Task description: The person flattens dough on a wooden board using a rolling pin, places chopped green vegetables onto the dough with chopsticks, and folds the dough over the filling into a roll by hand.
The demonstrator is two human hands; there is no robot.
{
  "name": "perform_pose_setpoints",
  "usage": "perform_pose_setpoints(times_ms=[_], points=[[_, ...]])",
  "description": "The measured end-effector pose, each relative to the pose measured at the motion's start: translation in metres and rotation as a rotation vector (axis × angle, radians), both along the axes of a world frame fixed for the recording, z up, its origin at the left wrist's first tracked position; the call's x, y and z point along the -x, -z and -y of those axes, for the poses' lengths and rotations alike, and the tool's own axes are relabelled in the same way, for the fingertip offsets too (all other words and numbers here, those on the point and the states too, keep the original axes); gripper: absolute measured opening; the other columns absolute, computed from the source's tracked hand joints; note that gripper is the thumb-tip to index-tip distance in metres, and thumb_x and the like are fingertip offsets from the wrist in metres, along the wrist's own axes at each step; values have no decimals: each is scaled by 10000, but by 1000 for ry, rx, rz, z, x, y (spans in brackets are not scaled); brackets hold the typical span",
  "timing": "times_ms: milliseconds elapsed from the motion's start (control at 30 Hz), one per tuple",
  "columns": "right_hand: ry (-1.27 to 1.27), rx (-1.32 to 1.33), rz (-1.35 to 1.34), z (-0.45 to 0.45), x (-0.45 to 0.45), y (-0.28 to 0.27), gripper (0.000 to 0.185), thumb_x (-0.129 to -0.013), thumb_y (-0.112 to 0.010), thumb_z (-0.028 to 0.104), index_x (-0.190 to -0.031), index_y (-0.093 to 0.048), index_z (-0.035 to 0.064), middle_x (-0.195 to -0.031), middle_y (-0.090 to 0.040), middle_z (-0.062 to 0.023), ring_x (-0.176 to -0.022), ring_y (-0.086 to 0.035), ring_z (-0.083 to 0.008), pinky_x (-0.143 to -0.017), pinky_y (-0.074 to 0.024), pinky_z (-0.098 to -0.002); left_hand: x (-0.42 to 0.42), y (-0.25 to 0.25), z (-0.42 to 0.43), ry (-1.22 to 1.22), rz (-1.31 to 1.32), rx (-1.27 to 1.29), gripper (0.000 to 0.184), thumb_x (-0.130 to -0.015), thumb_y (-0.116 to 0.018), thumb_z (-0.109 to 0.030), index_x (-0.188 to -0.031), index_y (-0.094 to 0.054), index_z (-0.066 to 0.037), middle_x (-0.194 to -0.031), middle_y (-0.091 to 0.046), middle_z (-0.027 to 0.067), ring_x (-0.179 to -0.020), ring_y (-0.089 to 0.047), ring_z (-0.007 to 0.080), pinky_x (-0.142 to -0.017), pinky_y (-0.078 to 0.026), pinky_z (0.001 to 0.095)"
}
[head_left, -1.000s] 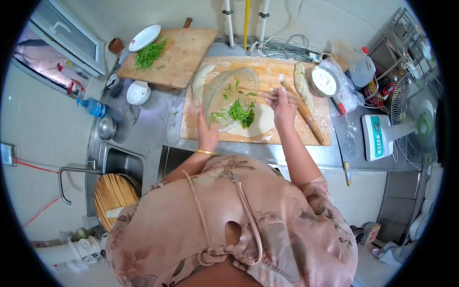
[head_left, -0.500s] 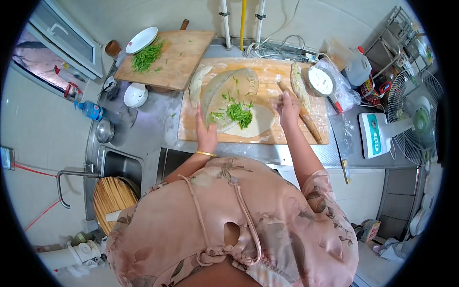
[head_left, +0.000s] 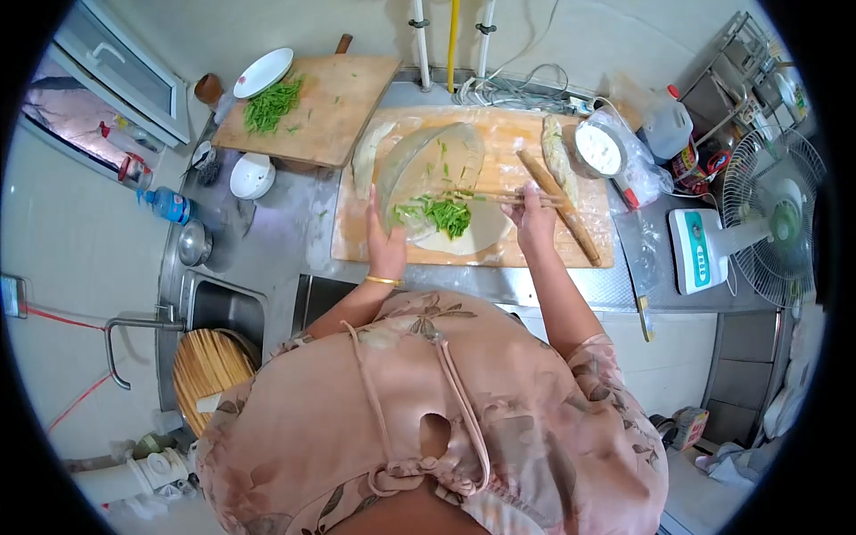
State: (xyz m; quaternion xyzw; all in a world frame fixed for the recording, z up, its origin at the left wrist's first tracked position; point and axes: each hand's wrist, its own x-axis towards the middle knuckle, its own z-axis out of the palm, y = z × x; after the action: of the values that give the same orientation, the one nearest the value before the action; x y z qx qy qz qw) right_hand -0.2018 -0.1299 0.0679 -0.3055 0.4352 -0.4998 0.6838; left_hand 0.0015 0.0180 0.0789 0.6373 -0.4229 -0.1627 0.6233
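My left hand (head_left: 386,250) grips the near-left rim of a clear glass bowl (head_left: 419,165), which is tipped on its side over a flat sheet of dough (head_left: 486,234). Chopped green chives (head_left: 448,218) lie in a heap at the bowl's lower edge and on the dough. Between the fingers of my right hand (head_left: 535,217) is a pair of chopsticks (head_left: 499,195), their tips reaching left to the bowl above the chives. A rolling pin (head_left: 580,230) lies just beyond the right hand on the floured wooden board (head_left: 357,245).
Filled dough rolls (head_left: 557,152) lie on the board's right, another (head_left: 366,160) on its left. Behind left, a cutting board (head_left: 348,98) carries chives and a white plate (head_left: 265,73). A flour bowl (head_left: 599,150), kitchen scale (head_left: 691,252) and fan (head_left: 774,218) stand right; a sink (head_left: 227,303) left.
The chopsticks in my right hand now point left into the bowl, where before they were blurred or hidden. The bowl and left hand have hardly moved.
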Motion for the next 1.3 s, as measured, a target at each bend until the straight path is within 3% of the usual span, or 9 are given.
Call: perform_pose_setpoints(times_ms=[200,367,500,667,767,867,967,1100,1300], points=[[-124,-78,142,-31,-24,-8,295,-938,-567,254,-989,-556,-36,-907,-602,-111,-735,-623,-191,-647,-587,-318,5,-9,4,0,-24,-33,758,-745,-418,98,-1461,-184,13,-1469,-289,183,-1371,-280,253,-1121,-224,339],[-39,-102,23,-21,14,12,274,-931,-580,245,-1011,-558,-16,-902,-597,-124,-781,-624,-198,-656,-579,-315,-2,-2,4,-20,-18,-31,781,-725,-410,112,-1466,-192,-6,-1465,-294,191,-1372,-280,264,-1120,-225,345],[-203,-32,147,-36,-18,-10,258,-922,-591,235,-1011,-570,-7,-912,-598,-106,-776,-617,-186,-659,-577,-322,-3,7,10,-39,-1,-27,797,-710,-403,120,-1467,-195,-13,-1458,-308,197,-1372,-283,273,-1118,-226,346],[-24,-83,35,-13,14,31,256,-930,-579,245,-995,-569,-2,-923,-587,-107,-776,-599,-176,-662,-577,-320,-1,-8,8,-23,-56,-11,790,-716,-399,120,-1468,-200,-15,-1457,-316,198,-1367,-294,273,-1114,-231,339],[-36,11,103,-19,-9,-10,257,-934,-573,250,-985,-566,-2,-922,-581,-103,-775,-598,-181,-654,-576,-319,3,-6,8,-26,-25,-13,781,-722,-400,119,-1467,-205,-12,-1460,-313,200,-1367,-294,273,-1114,-230,336],[-36,-70,73,-14,-22,8,259,-936,-570,251,-995,-564,-1,-918,-580,-101,-780,-599,-191,-653,-576,-321,3,-10,9,-42,-3,-23,770,-725,-400,118,-1462,-211,0,-1465,-306,202,-1370,-289,273,-1118,-222,336],[-12,-92,46,-2,25,50,270,-939,-565,256,-1006,-562,-6,-932,-581,-101,-771,-619,-215,-640,-569,-326,-2,-5,11,-42,2,-17,763,-723,-398,117,-1456,-216,13,-1469,-302,202,-1374,-283,272,-1123,-215,339],[-2,-68,2,3,34,22,266,-946,-552,253,-1004,-558,-7,-936,-589,-105,-811,-651,-242,-633,-564,-323,-4,4,6,-57,-10,-58,758,-724,-400,107,-1454,-213,23,-1473,-296,202,-1377,-276,271,-1126,-210,344],[-23,112,225,40,-8,-27,265,-948,-547,262,-1009,-540,5,-922,-587,-90,-850,-656,-237,-642,-566,-316,-1,-8,4,-39,-37,-53,751,-733,-405,81,-1456,-212,17,-1464,-306,201,-1373,-282,271,-1124,-214,343]])
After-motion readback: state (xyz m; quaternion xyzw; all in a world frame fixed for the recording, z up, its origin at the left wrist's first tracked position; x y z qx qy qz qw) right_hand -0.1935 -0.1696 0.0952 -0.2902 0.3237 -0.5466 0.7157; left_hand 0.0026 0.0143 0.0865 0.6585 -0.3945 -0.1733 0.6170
